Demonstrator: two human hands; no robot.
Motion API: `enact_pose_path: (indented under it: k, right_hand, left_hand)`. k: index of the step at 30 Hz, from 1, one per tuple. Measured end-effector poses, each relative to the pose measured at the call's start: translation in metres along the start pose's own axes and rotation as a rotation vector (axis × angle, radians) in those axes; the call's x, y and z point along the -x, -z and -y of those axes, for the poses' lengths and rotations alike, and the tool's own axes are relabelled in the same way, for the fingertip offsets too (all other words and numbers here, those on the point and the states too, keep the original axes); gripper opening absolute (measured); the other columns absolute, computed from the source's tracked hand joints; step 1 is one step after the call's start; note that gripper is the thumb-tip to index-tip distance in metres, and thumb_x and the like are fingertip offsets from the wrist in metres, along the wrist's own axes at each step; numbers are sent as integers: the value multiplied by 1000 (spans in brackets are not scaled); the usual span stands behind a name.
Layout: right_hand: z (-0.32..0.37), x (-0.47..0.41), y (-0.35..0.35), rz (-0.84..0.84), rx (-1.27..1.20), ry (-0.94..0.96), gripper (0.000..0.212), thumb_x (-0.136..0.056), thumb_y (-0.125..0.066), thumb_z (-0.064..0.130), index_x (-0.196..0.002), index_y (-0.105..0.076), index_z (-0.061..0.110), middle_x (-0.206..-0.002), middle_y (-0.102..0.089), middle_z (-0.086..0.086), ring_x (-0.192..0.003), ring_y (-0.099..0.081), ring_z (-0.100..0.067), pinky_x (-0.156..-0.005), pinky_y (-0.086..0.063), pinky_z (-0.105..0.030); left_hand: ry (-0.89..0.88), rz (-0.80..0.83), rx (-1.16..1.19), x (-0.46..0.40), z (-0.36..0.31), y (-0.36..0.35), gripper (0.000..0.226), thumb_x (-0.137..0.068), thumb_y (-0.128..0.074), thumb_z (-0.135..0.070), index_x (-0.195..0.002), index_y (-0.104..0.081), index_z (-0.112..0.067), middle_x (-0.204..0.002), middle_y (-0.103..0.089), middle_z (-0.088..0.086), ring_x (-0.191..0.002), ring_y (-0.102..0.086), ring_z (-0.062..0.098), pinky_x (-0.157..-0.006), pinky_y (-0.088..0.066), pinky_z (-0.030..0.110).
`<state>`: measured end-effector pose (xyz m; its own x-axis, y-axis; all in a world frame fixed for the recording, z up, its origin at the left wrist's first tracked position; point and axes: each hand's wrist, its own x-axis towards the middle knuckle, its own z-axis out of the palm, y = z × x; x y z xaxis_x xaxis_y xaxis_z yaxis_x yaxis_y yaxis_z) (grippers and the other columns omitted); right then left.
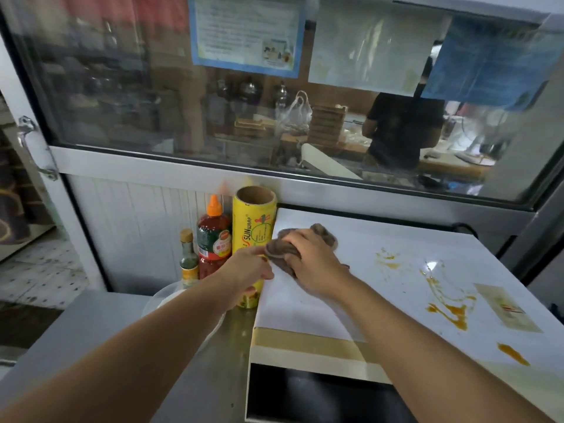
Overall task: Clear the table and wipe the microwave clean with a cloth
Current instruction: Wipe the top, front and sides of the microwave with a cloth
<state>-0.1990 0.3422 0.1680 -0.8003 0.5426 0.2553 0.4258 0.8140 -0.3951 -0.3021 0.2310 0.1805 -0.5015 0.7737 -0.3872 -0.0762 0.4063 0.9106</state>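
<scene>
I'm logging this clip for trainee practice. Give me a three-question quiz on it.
1. True or false: the microwave top is free of stains.
2. Which hand presses the cloth? A) left B) right
3. What does the left hand touch?

Key:
1. False; orange stains lie on its right side.
2. B; the right hand lies on the cloth.
3. The wrap roll, standing left of the microwave beside the sauce bottle.

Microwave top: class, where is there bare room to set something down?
Free: the microwave top's near-left, between the cloth and tape. Crowded: sauce stains on the right; bottles and wrap roll beside it.
</scene>
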Motion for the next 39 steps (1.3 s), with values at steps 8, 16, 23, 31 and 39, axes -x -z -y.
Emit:
enact_pose_path:
  k: [8, 16, 23, 31, 39]
  right_hand:
    - [-5, -43, -8, -11, 50, -18, 31, -93, -46, 27, -121, -56, 18, -129, -48, -7, -116, -46, -26, -95, -41, -39]
    - [-18, -46, -3, 27, 62, 1, 31, -96, -39, 21, -122, -54, 14, -132, -48, -7, -117, -45, -25, -99, -39, -40]
    - [-36, -99, -12, 15, 183, -140, 37, -98, -31, 28, -131, -47, 23, -138, -42, -7, -124, -40, -30, -102, -35, -48]
    - [-72, -79, 8, 25, 207, -155, 37, -98, -28, 28, -129, -46, 19, -136, -43, -9, -121, -43, -30, -100, -37, -44]
    - [-93, -59, 27, 24, 288, -367, 37, -93, -38, 24, -128, -45, 13, -137, -41, -13, -123, -40, -35, -101, -36, -46]
  left_hand:
    - [-7, -14, -65, -14, -4, 2, 27, -87, -53, 5, -105, -61, -14, -118, -54, 3, -109, -52, 24, -90, -44, 39]
    - [-25, -5, -75, -28, -14, 4, 28, -86, -56, 0, -107, -60, -17, -104, -60, 6, -95, -55, 18, -85, -41, 36]
    - [-88, -47, -134, -43, -10, -4, 48, -89, -51, -1, -134, -48, -17, -104, -53, 0, -94, -54, 17, -72, -45, 24]
    - [-102, -139, -154, -50, -9, -8, 46, -86, -52, 0, -129, -53, -18, -100, -57, 5, -80, -52, 13, -56, -39, 21]
    - [-117, -186, -172, -48, -14, -12, 48, -84, -45, 10, -130, -50, -4, -128, -55, 24, -60, -45, 7, -50, -41, 17]
